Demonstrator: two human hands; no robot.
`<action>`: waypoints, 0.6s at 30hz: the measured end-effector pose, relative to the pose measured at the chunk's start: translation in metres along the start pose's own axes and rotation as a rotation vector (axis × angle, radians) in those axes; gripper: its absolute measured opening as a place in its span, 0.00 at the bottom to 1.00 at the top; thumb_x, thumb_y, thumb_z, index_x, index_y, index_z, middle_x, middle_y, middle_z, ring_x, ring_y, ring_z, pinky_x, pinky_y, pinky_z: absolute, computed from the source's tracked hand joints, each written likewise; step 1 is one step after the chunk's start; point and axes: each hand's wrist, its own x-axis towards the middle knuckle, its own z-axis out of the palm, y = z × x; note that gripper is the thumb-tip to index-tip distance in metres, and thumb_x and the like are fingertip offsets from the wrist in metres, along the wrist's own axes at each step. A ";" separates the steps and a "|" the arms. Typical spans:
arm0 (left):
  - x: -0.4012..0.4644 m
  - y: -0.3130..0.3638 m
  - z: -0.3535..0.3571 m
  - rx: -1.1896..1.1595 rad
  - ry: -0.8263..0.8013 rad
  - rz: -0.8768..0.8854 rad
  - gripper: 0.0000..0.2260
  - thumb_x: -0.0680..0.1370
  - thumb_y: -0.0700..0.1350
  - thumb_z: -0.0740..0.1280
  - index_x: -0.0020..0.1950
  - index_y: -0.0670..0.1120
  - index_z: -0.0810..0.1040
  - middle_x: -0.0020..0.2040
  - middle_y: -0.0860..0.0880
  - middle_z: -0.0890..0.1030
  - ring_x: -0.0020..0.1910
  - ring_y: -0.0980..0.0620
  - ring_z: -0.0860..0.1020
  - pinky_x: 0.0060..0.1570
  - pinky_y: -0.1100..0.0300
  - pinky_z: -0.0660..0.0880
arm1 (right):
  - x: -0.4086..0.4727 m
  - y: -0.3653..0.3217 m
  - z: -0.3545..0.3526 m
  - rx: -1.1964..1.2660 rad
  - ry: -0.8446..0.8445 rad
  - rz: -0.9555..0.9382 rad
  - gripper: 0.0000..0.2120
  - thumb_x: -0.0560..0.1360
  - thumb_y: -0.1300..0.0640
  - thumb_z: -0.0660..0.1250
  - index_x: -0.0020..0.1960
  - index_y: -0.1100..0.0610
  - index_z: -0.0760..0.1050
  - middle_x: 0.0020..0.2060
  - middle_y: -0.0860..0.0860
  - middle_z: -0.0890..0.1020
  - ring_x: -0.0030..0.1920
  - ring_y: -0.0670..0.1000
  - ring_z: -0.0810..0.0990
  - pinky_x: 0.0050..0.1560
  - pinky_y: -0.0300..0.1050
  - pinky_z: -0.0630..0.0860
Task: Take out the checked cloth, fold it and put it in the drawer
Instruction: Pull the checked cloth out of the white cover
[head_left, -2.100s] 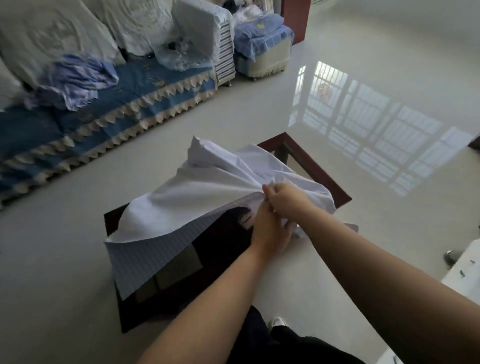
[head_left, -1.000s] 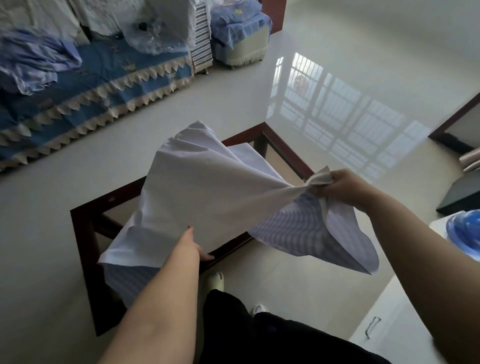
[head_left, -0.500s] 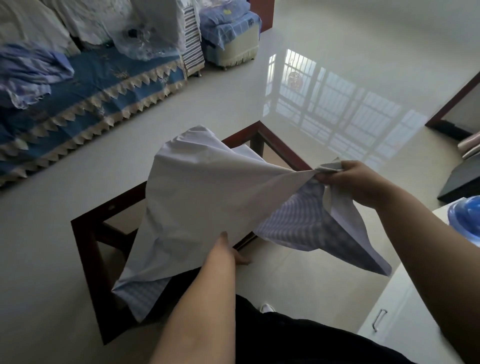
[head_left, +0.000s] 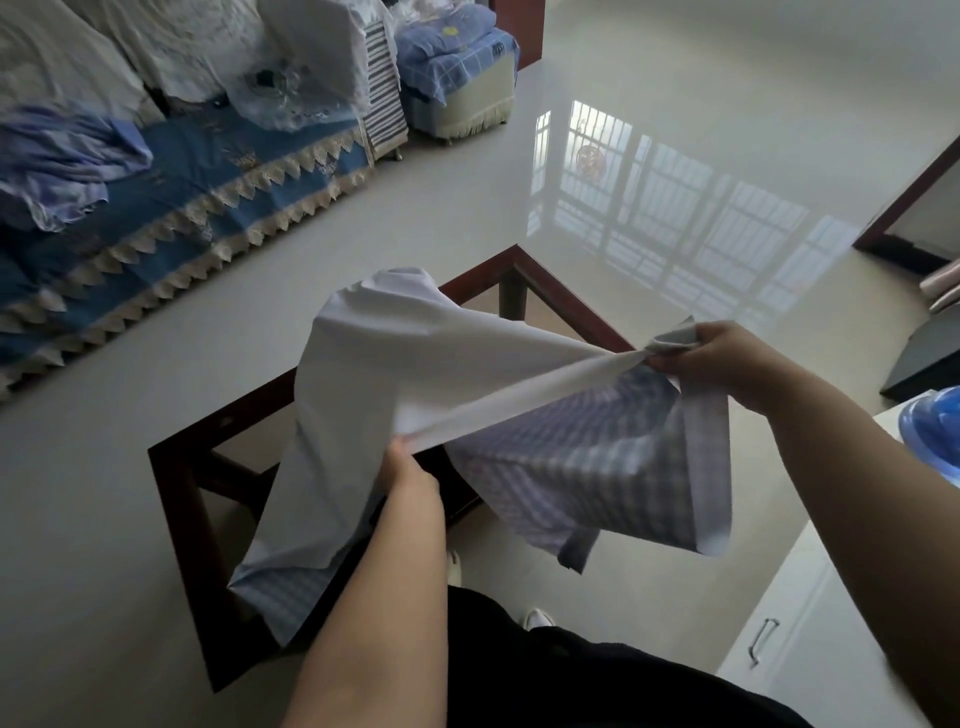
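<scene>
The checked cloth hangs in the air over a dark wooden glass-topped table. Its pale plain side faces me and the blue-white checks show underneath at the right. My right hand pinches a bunched corner of it, held out to the right. My left hand grips the cloth's near edge from below, lower and to the left. The fabric is stretched taut between both hands, and its left part droops toward the table. A white cabinet with a metal drawer handle stands at the lower right.
A sofa with a blue cover and heaped laundry runs along the left. A padded stool stands behind it. A blue plastic item rests on the white cabinet. Glossy pale floor spreads to the right. My dark trousers fill the bottom.
The two hands, together on the cloth above the table, drew apart: the right hand carried a corner to the right, the left slid along the edge. The cloth rose and stretched between them.
</scene>
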 end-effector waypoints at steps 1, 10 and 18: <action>0.003 0.009 -0.004 0.124 0.076 0.146 0.19 0.70 0.50 0.66 0.54 0.39 0.80 0.54 0.43 0.81 0.48 0.41 0.80 0.51 0.49 0.79 | 0.002 0.006 -0.002 -0.088 0.040 0.042 0.06 0.69 0.63 0.74 0.38 0.54 0.80 0.36 0.51 0.82 0.39 0.50 0.79 0.43 0.42 0.78; -0.071 0.056 0.015 1.183 -0.543 1.125 0.16 0.74 0.53 0.64 0.44 0.40 0.80 0.61 0.40 0.78 0.58 0.47 0.76 0.60 0.53 0.73 | 0.014 -0.012 0.036 -0.026 0.315 0.144 0.20 0.69 0.50 0.66 0.51 0.64 0.80 0.46 0.62 0.81 0.49 0.56 0.79 0.50 0.50 0.75; -0.140 0.001 0.034 1.756 -0.888 1.648 0.24 0.76 0.58 0.60 0.69 0.49 0.71 0.70 0.49 0.72 0.74 0.48 0.62 0.73 0.38 0.49 | 0.008 -0.072 0.106 -0.686 -0.236 0.012 0.28 0.68 0.39 0.71 0.56 0.62 0.76 0.46 0.57 0.82 0.47 0.55 0.80 0.49 0.47 0.75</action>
